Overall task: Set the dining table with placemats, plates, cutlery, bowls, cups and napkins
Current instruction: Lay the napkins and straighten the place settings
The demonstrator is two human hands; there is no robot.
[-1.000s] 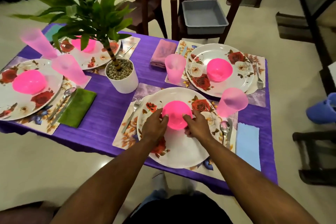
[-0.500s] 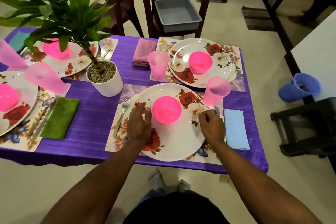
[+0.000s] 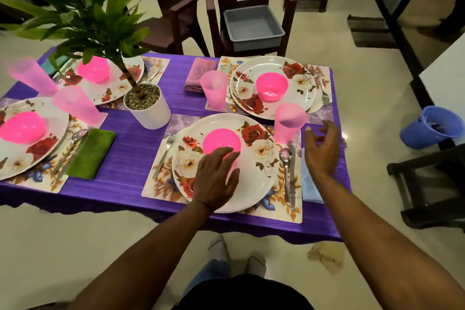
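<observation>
Pink plastic and rose-printed plates fill a purple-clothed surface [image 3: 130, 148] where four places now look fully laid. At far left, a plate carries a pink bowl [image 3: 22, 127], with a spoon [image 3: 78, 134] and a green napkin [image 3: 90, 153] just beside it, and two pink cups [image 3: 75, 106] standing behind. A potted plant [image 3: 148, 106] rises between the left places and the near one, its leaves hanging over the far-left setting.

At the near place, the nearest bowl [image 3: 221, 139] sits at the middle of its plate [image 3: 254, 184] on a floral placemat [image 3: 161, 184], fork [image 3: 164, 153] to the left. Both hands have come off that bowl, which they cupped a second ago. The left hand [image 3: 216, 178] hovers over the plate with fingers spread and loose, holding nothing; whether it still brushes the bowl's near side cannot be told. The right hand [image 3: 322, 151] has swung out to the right, past the knife and spoon [image 3: 285, 156], fingers loosely curled and empty, above the blue napkin [image 3: 310, 184] and near the pink cup [image 3: 289, 121].

That release suggests the bowl is judged settled and the task is close to done; the right hand's drift may point to a last touch on the napkin or cup.

Behind, the far-right place has its own plate, bowl [image 3: 271, 85], cup, fork and a mauve napkin [image 3: 201, 73]. A grey tub [image 3: 251, 27] sits on a chair beyond the surface. The tall light cup beside the right hand looks easiest to knock over.
</observation>
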